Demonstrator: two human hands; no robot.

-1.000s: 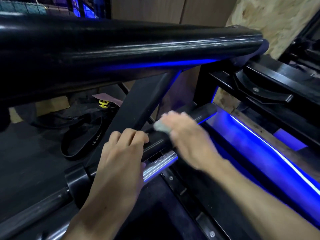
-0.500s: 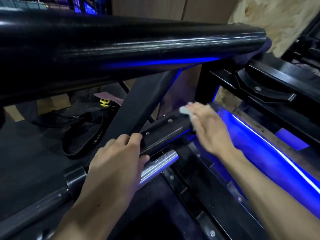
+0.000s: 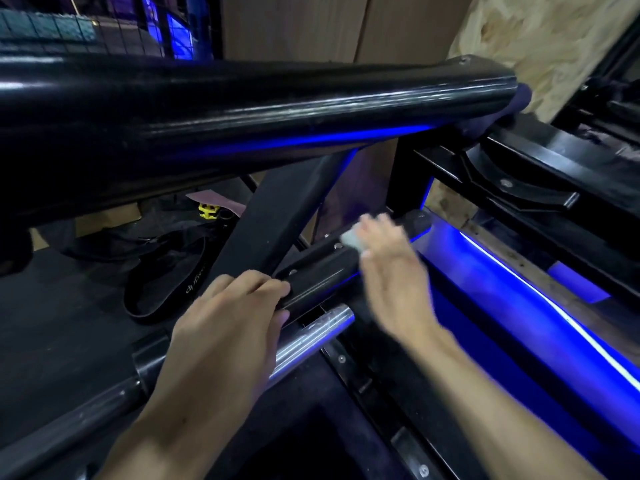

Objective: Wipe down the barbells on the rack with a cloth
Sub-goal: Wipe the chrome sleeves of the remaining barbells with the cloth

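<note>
Left hand (image 3: 225, 327) is curling its fingers over the black barbell sleeve (image 3: 322, 275), gripping its near end. Right hand (image 3: 391, 271), blurred, is holding a small pale cloth (image 3: 350, 241) against the same sleeve, at 2 o'clock from the left hand. Chrome bar end (image 3: 318, 332) is lying just below at 5 o'clock. Thick black bar (image 3: 242, 109) is spanning overhead at 12.

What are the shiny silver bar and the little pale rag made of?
The shiny silver bar looks like bare polished metal, probably steel: it gives bright streaky reflections and shows fine scratches. The little pale rag, held by the right hand, seems to be soft cloth, matte and bunched, though blur hides its weave. The left hand grips a black sleeve that looks like glossy painted metal or plastic.
</note>
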